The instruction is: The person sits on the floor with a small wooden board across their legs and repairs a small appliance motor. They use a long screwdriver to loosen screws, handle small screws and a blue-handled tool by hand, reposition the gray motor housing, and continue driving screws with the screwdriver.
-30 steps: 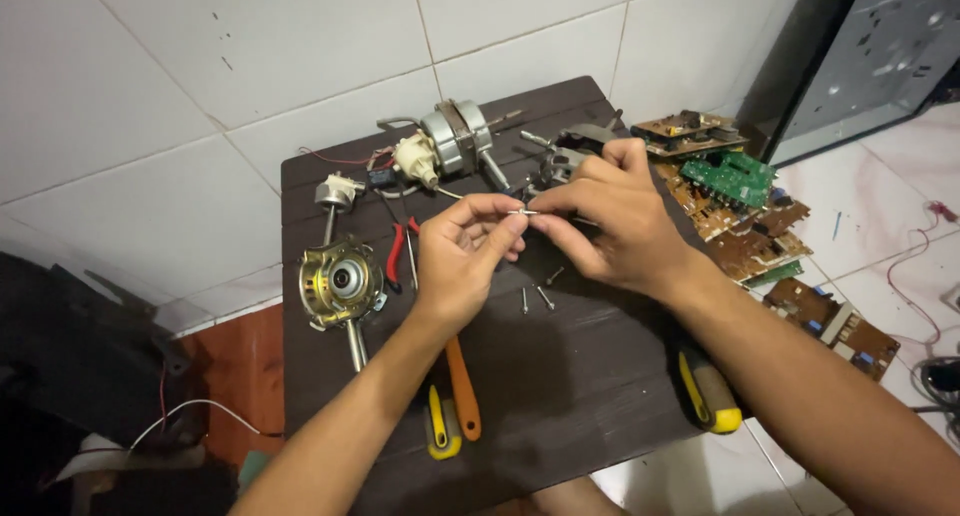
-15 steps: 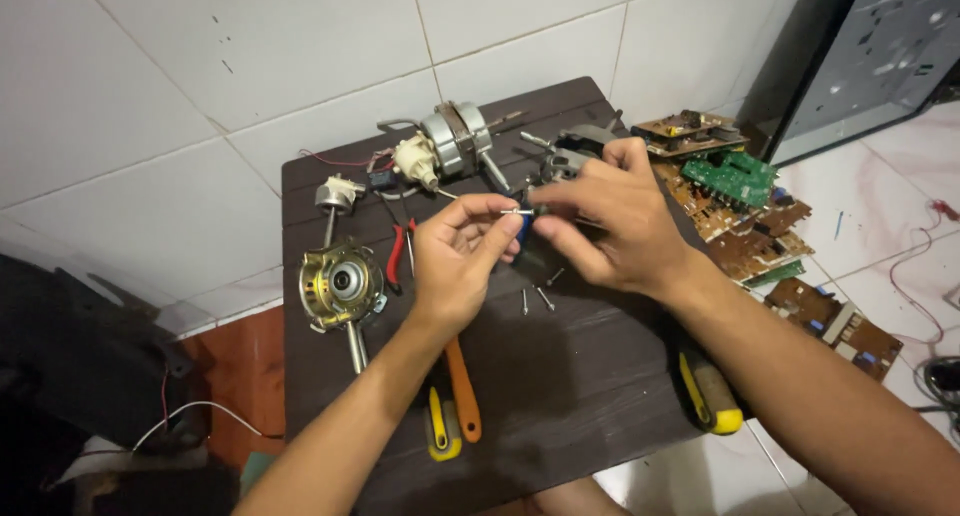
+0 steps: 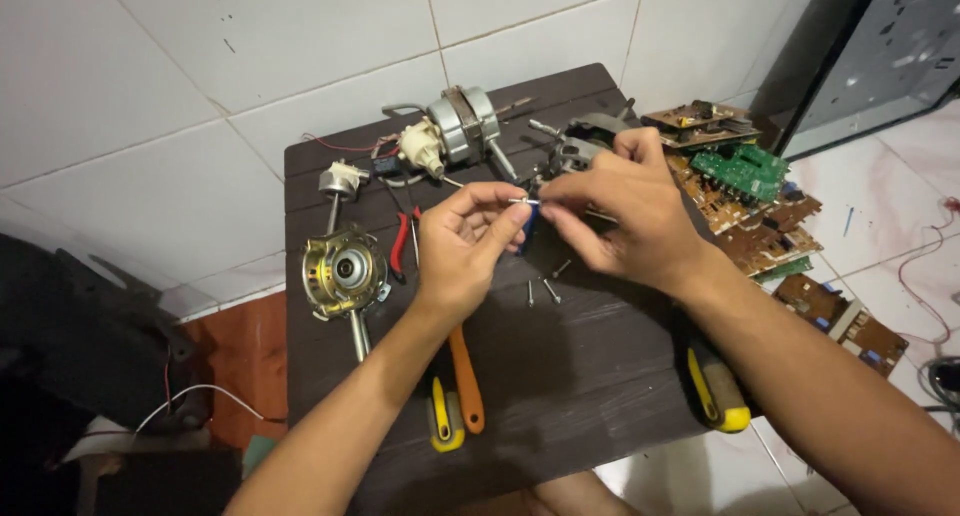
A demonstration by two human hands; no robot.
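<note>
Both hands met above the dark worktop (image 3: 600, 396), pinching one small metal pin (image 3: 522, 202) between them. The left hand (image 3: 462, 248) had its thumb and forefinger narrowed on the pin's left end; the right hand (image 3: 625, 214) gripped the other end, fingers closed tight. The pin lay roughly level, its long axis running hand to hand. Loose screws (image 3: 545, 290) sat just below, a brass-coloured motor (image 3: 343, 271) off to the left
</note>
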